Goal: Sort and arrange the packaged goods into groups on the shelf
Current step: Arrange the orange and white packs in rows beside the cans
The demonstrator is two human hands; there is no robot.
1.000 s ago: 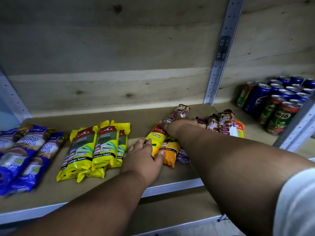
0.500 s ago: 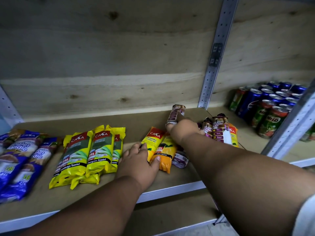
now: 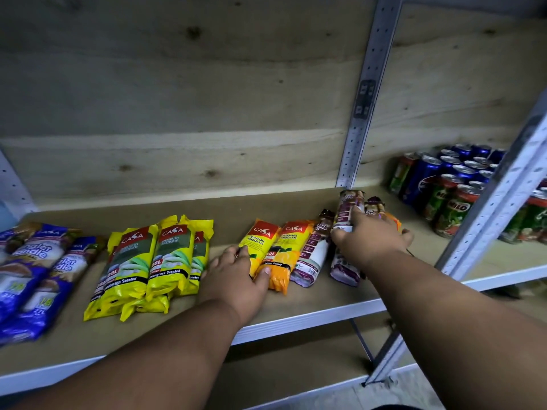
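Packaged goods: garbage-bag packs are laid flat on the shelf [image 3: 310, 316] in colour groups.
Blue group: blue packs [image 3: 35, 270] are lying together at the far left end of the shelf.
Yellow-green group: yellow-green packs [image 3: 148, 261] are stacked side by side, just left of the left hand.
Orange group: two orange packs [image 3: 278, 250] are set touching each other at mid-shelf.
Purple group: one purple pack [image 3: 310, 255] is lying against the orange pair; a second purple pack [image 3: 346, 229] is held apart from it, with more purple packs and an orange-edged one partly hidden behind the right hand.
Left hand [image 3: 236, 276]: laid on the near ends of the orange packs, thumb pressed on the right one, fingers lightly bent over the left one; no closed grasp is seen.
Right hand [image 3: 370, 235]: curled around the upper part of the second purple pack, which is gripped while its lower end rests on the shelf.
Completed, as judged: blue, yellow-green and orange groups appear formed.
Remaining, as judged: the purple packs are still to be gathered into one row, and the orange-edged pack behind the right hand is probably to be moved to the orange pair.
Neighbouring bay: drink cans [image 3: 450, 184] are stood upright beyond the metal upright [image 3: 359, 113].
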